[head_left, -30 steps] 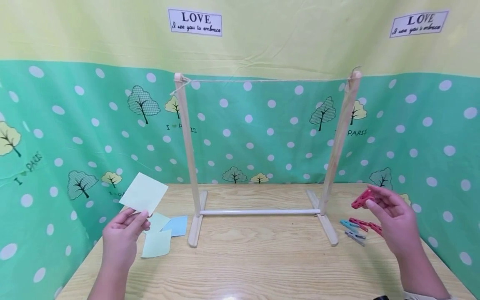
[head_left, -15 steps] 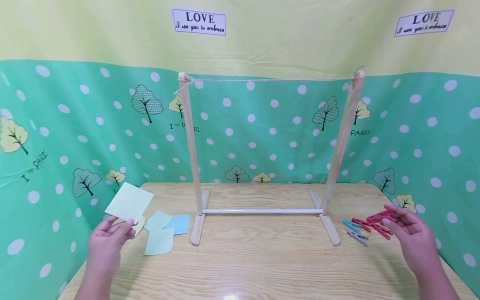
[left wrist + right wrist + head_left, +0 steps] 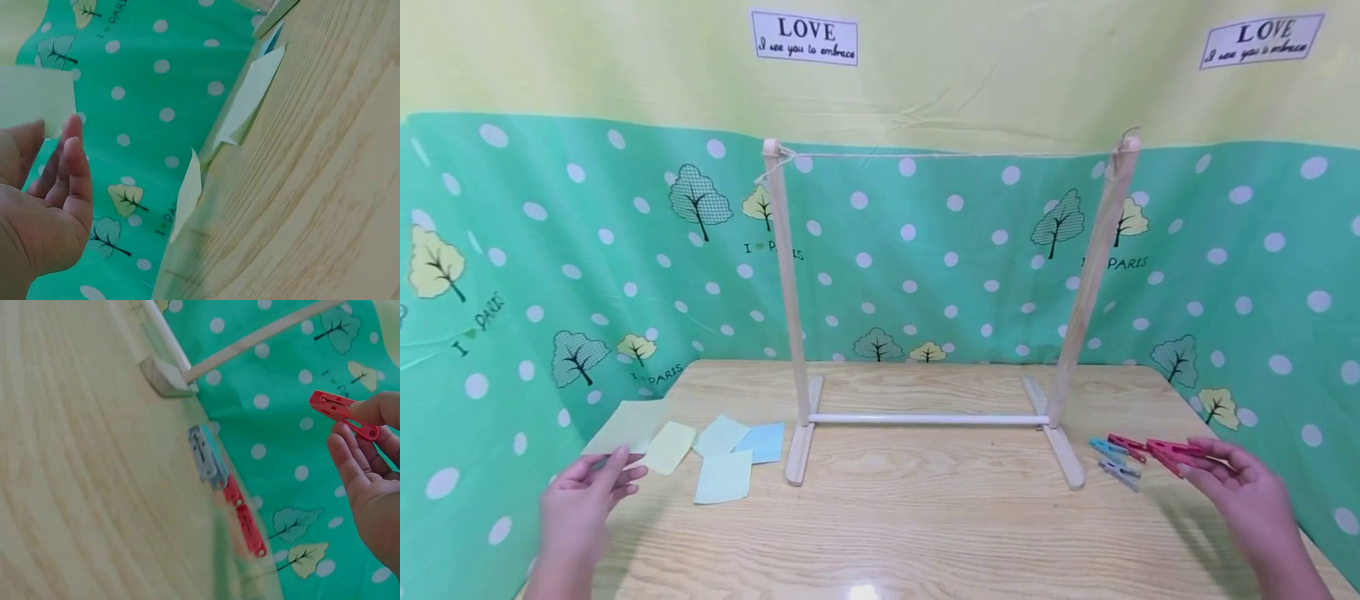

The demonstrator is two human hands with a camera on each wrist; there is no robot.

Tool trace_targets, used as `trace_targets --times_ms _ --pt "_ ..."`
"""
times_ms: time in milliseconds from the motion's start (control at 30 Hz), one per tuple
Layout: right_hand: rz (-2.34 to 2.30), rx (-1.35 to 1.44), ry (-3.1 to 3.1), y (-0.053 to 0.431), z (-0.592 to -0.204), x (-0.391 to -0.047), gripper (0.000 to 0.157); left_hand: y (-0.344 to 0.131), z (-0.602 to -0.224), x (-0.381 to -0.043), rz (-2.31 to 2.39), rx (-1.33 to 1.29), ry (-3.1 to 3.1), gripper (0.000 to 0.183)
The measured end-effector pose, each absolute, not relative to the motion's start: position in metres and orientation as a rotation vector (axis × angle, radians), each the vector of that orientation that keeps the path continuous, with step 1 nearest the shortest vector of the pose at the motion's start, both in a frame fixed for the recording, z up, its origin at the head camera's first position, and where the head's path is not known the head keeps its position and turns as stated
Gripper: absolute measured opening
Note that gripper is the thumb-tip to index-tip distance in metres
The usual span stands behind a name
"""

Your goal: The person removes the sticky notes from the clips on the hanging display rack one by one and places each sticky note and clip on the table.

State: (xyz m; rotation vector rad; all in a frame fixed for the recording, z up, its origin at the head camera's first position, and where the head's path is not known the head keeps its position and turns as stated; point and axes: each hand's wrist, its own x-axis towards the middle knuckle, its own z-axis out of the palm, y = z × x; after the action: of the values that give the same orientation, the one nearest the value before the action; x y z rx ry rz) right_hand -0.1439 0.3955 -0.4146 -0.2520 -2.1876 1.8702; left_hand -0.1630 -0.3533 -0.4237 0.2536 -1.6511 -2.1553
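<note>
My left hand (image 3: 583,496) pinches a pale square paper note (image 3: 628,425) between thumb and fingers at the table's left side. In the left wrist view the note (image 3: 37,100) is raised off the wood. Beside it lie a yellow note (image 3: 670,447), two pale green notes (image 3: 724,477) and a blue note (image 3: 765,442). At the right, my right hand (image 3: 1251,492) pinches a red clothespin (image 3: 334,406) by one end, above the table. Near it lie a teal clothespin (image 3: 1107,448), a grey one (image 3: 1120,473) and two more red clothespins (image 3: 251,531).
A wooden frame stands mid-table, with a left post (image 3: 792,292), a right post (image 3: 1092,292) and a white bar (image 3: 925,419) low between them. A string (image 3: 955,155) runs between the post tops. Polka-dot cloth (image 3: 880,233) encloses the wooden table (image 3: 880,533) at back and sides.
My left hand has moved left and down with the note, uncovering the yellow one. My right hand has moved right and lower with the red clothespin. The head view has shifted slightly.
</note>
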Motion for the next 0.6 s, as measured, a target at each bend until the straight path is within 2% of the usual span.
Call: trace_targets --times_ms 133,333,467,600 --pt "1.664 -0.318 -2.365 0.401 -0.423 -0.144 0.033 -0.362 -0.430 -0.163 -2.191 0.262 -1.698 0.006" --pt "1.643 -0.359 -2.428 0.410 -0.437 -0.146 0.033 -0.374 -0.440 -0.165 -2.076 0.514 -2.001 0.008" --pt "1.558 -0.474 -2.510 0.415 -0.443 -0.152 0.046 -0.379 -0.444 -0.166 -1.992 0.557 -2.200 0.009" --pt "1.507 -0.560 -2.552 0.420 -0.450 -0.157 0.054 -0.381 -0.448 -0.166 -1.994 0.494 -2.279 0.018"
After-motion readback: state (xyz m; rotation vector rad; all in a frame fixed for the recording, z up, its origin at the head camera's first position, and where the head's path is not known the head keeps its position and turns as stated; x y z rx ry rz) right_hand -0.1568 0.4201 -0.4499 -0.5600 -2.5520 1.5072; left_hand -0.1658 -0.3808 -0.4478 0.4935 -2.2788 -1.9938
